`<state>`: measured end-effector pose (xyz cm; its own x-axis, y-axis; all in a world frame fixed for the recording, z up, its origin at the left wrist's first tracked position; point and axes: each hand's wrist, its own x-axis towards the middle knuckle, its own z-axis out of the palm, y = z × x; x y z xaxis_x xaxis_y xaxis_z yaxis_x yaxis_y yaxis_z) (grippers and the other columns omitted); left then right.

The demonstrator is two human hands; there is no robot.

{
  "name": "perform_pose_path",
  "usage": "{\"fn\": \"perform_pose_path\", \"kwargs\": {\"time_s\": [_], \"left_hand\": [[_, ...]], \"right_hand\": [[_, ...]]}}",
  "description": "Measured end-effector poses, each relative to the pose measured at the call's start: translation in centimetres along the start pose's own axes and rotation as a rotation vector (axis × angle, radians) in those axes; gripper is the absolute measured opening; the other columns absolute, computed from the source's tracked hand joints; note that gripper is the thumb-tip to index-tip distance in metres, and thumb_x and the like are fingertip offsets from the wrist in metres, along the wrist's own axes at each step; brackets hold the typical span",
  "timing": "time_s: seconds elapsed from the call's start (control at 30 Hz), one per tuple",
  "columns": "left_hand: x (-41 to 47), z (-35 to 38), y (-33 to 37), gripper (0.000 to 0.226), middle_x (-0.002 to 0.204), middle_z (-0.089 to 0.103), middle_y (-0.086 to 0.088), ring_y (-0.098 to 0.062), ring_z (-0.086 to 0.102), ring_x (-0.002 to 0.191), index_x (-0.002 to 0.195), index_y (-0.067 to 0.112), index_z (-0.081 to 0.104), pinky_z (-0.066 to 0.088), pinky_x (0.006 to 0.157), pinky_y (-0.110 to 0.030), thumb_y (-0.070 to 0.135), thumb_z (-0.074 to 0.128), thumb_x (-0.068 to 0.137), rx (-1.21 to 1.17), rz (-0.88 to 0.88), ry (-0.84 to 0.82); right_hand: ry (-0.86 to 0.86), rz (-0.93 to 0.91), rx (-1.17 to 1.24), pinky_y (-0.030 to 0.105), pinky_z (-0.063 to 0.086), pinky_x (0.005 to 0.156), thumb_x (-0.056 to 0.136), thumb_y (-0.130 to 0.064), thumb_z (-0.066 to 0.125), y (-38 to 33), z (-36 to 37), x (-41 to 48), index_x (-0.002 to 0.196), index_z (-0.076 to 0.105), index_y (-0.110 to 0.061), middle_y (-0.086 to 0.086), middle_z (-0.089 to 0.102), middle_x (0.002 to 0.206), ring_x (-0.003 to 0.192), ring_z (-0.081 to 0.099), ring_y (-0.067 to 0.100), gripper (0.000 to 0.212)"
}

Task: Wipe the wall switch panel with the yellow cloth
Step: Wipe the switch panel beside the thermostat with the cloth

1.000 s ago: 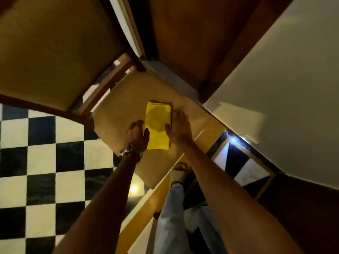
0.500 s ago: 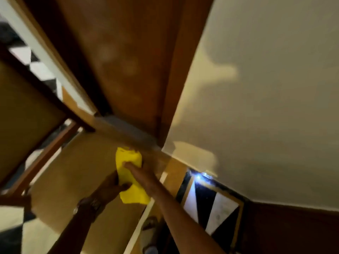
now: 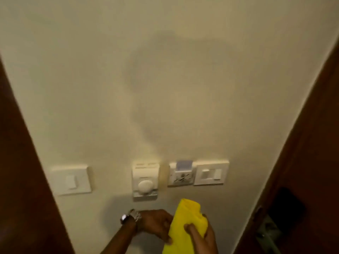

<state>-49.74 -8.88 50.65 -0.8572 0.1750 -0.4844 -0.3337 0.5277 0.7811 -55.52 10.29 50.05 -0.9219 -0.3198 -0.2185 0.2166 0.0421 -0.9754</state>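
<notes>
The folded yellow cloth (image 3: 185, 224) is held upright in front of the cream wall, just below the row of switch plates. My left hand (image 3: 156, 225), with a watch on its wrist, grips the cloth's left edge. My right hand (image 3: 203, 235) clasps its right side from below. On the wall above sit a single switch plate (image 3: 70, 179) at the left, a dial regulator panel (image 3: 145, 181) in the middle, and a socket (image 3: 180, 175) beside a double switch plate (image 3: 211, 174) at the right. The cloth touches none of them.
Dark wooden door frames flank the wall at the left (image 3: 20, 171) and right (image 3: 302, 162). A door handle (image 3: 266, 231) shows dimly at the lower right. My shadow falls on the wall above the panels.
The view has swung up from the wooden seat and checkered floor to the wall with the switch plates. Both hands have lifted the yellow cloth off the seat and hold it near the panels.
</notes>
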Motion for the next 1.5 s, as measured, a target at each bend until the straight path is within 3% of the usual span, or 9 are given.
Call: {"fn": "perform_pose_path", "kwargs": {"time_s": [0.1,0.23,0.3,0.37,0.47,0.67,0.87,1.13,1.5], "left_hand": [[-1.6,-5.3,11.8,0.012,0.107,0.076,-0.019,0.001,0.069,0.066,0.111,0.005,0.075,0.058,0.06,-0.014,0.008,0.074,0.099,0.369,-0.064,0.097],[-7.1,-11.3,25.4,0.027,0.082,0.073,0.001,-0.023,0.07,0.07,0.094,0.022,0.07,0.058,0.059,-0.036,0.043,0.054,0.103,0.96,0.419,1.216],[-8.8,-14.0,28.4,0.029,0.098,0.071,-0.006,-0.031,0.066,0.084,0.108,0.015,0.067,0.057,0.059,-0.042,0.037,0.048,0.103,1.25,0.598,1.66],[-9.2,-16.3,28.2,0.041,0.134,0.063,-0.015,-0.034,0.062,0.116,0.132,0.006,0.061,0.056,0.085,-0.046,0.036,0.053,0.105,1.47,0.525,1.866],[-8.7,-17.9,25.4,0.066,0.163,0.034,-0.015,-0.034,0.032,0.151,0.156,0.007,0.038,0.03,0.12,-0.056,0.05,0.048,0.107,1.573,0.369,1.912],[-8.2,-18.8,25.0,0.066,0.164,0.031,-0.014,-0.034,0.025,0.153,0.159,0.012,0.033,0.02,0.124,-0.055,0.053,0.041,0.107,1.568,0.397,1.971],[-8.0,-18.8,24.9,0.066,0.163,0.033,-0.016,-0.036,0.028,0.152,0.158,0.011,0.035,0.025,0.123,-0.058,0.053,0.039,0.107,1.567,0.352,1.989],[-7.9,-19.0,24.9,0.066,0.163,0.034,-0.017,-0.038,0.029,0.151,0.158,0.01,0.034,0.025,0.123,-0.059,0.052,0.039,0.107,1.566,0.337,2.016],[-7.8,-19.0,24.9,0.064,0.161,0.037,-0.017,-0.038,0.031,0.15,0.157,0.009,0.037,0.027,0.122,-0.059,0.048,0.043,0.107,1.56,0.331,2.036]], "right_hand": [[0.214,-0.212,-0.197,0.04,0.047,0.083,0.088,-0.001,0.071,-2.5,-3.6,1.7,0.1,0.056,-0.016,0.021,0.065,0.106,0.088,0.068,0.025,0.024],[0.339,-0.543,-0.439,0.039,0.05,0.069,0.073,-0.004,0.084,-2.8,-1.6,3.5,0.101,0.054,-0.012,0.006,0.052,0.098,0.09,0.06,0.037,0.042],[0.34,-0.574,-0.476,0.044,0.056,0.073,0.071,-0.002,0.084,-3.0,1.2,4.0,0.109,0.056,-0.007,0.011,0.054,0.105,0.095,0.06,0.036,0.048],[0.328,-0.571,-0.439,0.05,0.058,0.082,0.076,-0.003,0.083,-3.4,4.1,4.5,0.119,0.057,-0.004,0.017,0.055,0.119,0.108,0.06,0.039,0.051],[0.285,-0.637,-0.359,0.051,0.053,0.098,0.09,-0.025,0.072,-2.2,7.6,4.7,0.132,0.052,-0.003,0.018,0.049,0.134,0.126,0.052,0.04,0.051],[0.281,-0.768,-0.63,0.056,0.031,0.114,0.101,-0.058,0.037,5.1,8.7,6.4,0.157,0.027,-0.015,0.016,0.033,0.156,0.142,0.036,0.042,0.072],[0.226,-0.951,-0.742,0.047,0.009,0.127,0.103,-0.058,0.035,4.9,9.1,8.4,0.161,0.011,-0.015,0.006,0.005,0.17,0.156,0.01,0.036,0.076],[0.277,-0.957,-0.812,0.053,0.052,0.1,0.109,-0.038,0.024,6.7,7.7,8.2,0.151,0.035,-0.011,0.014,0.032,0.158,0.134,0.049,0.04,0.051],[0.254,-1.014,-0.828,0.058,0.041,0.109,0.1,-0.04,0.043,6.5,6.9,8.1,0.155,0.027,-0.012,0.013,0.029,0.159,0.141,0.041,0.044,0.064]]}}
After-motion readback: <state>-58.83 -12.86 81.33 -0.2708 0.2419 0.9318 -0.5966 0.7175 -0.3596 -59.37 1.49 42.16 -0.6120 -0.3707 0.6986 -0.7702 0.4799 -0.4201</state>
